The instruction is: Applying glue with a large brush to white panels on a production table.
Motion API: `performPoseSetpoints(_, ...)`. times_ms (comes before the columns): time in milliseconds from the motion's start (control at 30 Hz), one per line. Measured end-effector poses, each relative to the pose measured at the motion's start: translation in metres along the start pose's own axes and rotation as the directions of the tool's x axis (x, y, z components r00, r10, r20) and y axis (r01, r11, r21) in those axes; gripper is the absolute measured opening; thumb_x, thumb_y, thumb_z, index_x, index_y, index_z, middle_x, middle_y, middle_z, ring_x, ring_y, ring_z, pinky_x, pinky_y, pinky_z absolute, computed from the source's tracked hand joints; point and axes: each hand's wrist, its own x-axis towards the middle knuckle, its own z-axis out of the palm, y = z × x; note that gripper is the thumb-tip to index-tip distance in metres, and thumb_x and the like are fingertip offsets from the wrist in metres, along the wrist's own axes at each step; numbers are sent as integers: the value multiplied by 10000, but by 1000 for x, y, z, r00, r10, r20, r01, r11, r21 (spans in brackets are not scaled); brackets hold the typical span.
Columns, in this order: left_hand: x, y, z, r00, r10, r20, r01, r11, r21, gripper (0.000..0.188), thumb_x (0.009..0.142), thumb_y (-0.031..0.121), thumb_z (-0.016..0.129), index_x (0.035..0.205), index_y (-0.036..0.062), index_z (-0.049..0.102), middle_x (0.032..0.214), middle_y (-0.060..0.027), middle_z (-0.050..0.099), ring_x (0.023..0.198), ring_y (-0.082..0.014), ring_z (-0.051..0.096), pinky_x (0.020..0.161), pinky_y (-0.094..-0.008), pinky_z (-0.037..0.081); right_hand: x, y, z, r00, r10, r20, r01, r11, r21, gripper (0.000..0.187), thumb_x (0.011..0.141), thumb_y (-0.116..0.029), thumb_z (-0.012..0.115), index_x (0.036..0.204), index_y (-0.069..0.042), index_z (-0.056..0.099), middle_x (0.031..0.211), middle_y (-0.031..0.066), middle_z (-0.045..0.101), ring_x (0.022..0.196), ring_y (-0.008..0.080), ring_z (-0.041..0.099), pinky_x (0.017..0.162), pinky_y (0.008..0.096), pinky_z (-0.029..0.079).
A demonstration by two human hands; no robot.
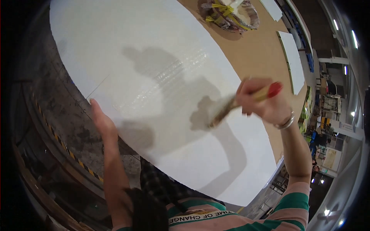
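A large white panel (185,23) with rounded sides lies slanted across the view in front of me. Wet, glossy streaks run over its middle. My right hand (260,98) is closed round the handle of a paintbrush (266,92), pale wood with a red end. The bristles point down and left, close to or on the panel, slightly blurred. At the panel's left edge, my left hand (103,121) holds the rim with its thumb pointing up along it; the other fingers are mostly hidden under the panel.
Beyond the panel is a brown tabletop (235,54) bearing a plastic-wrapped, yellow-taped container (231,17). More white panels (291,61) lie at the far right. On the floor at left runs a black-and-yellow striped line (69,150). Shadows of my head and arm fall on the panel.
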Motion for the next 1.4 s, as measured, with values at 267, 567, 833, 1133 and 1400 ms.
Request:
performPoseSetpoints(267,-13,-3,1,998,56,13,-58,986,158,543,992,386,307,1228,-80,457,1174,-170,523,1068,-224,497,952,-318,366,55,-31,2,999,34,15,-33,998,-49,156,849,-107,574,784,28,619,645,59,614,599,144,621,580,244,507)
performPoseSetpoints(567,-24,8,13,989,-70,130,67,997,29,553,987,396,312,1233,-85,430,1179,-158,517,1060,-211,504,957,-311,370,131,-81,38,933,-309,-184,311,950,-16,214,824,-182,616,727,9,613,632,56,622,564,108,608,525,216,467)
performPoseSetpoints(833,-37,19,24,977,-184,108,197,973,-123,550,987,393,315,1226,-90,423,1184,-167,513,1057,-204,503,932,-304,390,139,-80,29,938,-258,-231,268,963,12,181,824,-151,590,765,15,629,624,80,627,548,134,629,519,232,491)
performPoseSetpoints(1133,-39,22,23,978,-185,99,191,980,-54,543,990,384,326,1237,-93,404,1176,-175,514,1044,-203,504,917,-302,392,193,-91,28,842,-373,-389,407,913,6,231,819,-226,632,726,-16,611,592,70,636,532,111,611,505,242,455)
performPoseSetpoints(1400,-41,21,24,968,-221,118,240,953,-183,540,991,378,328,1249,-92,388,1182,-187,510,1048,-216,510,908,-303,400,184,-127,51,761,-406,-506,447,893,-43,228,776,-186,626,626,-23,568,492,35,558,443,88,538,442,246,418)
